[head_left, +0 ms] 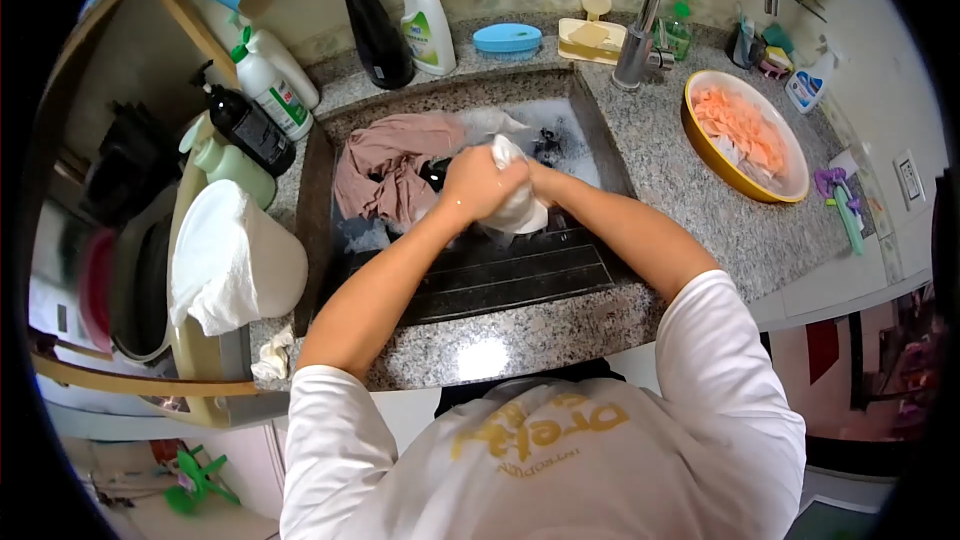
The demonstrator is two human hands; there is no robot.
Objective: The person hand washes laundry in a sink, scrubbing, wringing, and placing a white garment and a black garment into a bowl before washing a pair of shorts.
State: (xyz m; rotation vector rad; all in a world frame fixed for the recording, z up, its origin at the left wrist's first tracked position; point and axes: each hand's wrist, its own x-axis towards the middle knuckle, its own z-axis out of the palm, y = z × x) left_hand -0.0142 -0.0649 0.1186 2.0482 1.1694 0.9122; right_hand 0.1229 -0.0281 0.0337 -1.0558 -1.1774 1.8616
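Note:
Both of my hands are over the stone sink (620, 155), closed around a bunched white cloth (520, 212). My left hand (480, 183) wraps the cloth from the left, with its knuckles up. Behind the cloth, my right hand (540, 183) grips its right side and is partly hidden. A dusty pink garment (385, 165) lies wet in the sink, left of my hands. Suds and dark fabric (547, 145) show behind them. Below the cloth is a black ridged washboard (500, 275) on the near side of the sink.
Bottles (375, 30) line the back and left edges. A blue brush (507, 38), soap dish (592, 38) and faucet (640, 50) stand behind the sink. On the right is a yellow basin (735, 175) with orange cloth; on the left, a white bucket (285, 265).

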